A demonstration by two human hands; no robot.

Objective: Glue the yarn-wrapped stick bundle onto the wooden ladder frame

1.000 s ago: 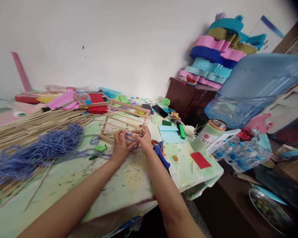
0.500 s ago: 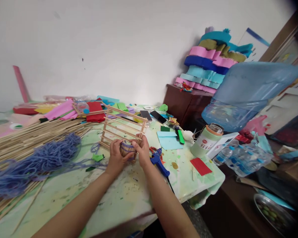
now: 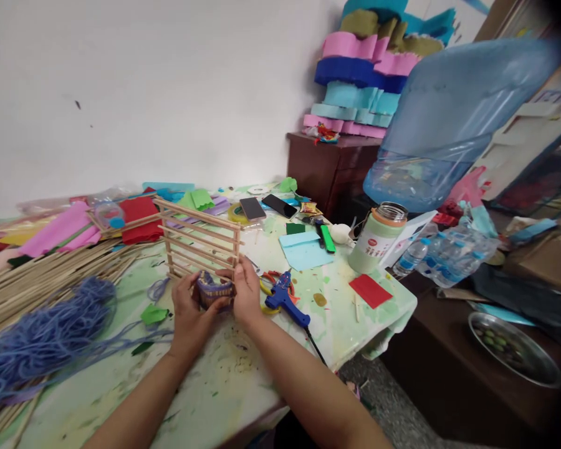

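My left hand is closed around a small basket of thin sticks woven with purple yarn. Its curved rim and part of the inside show. Close by, my right hand is wrapped around the lower right corner of a frame of wooden sticks, which stands up behind the basket. The fingertips of the right hand lie by the basket's edge; whether they touch it I cannot tell. Just right of the hands lies a blue glue gun with a black cord, over orange-handled and yellow-handled tools.
On the left lie a heap of purple yarn and a bundle of long sticks. Two phones, light blue paper, red paper and a green flask are on the right. A large water jug stands beyond.
The view has swung right, so the hands and table appear further left. The basket has tipped so that more of its opening shows. Both hands keep their holds.
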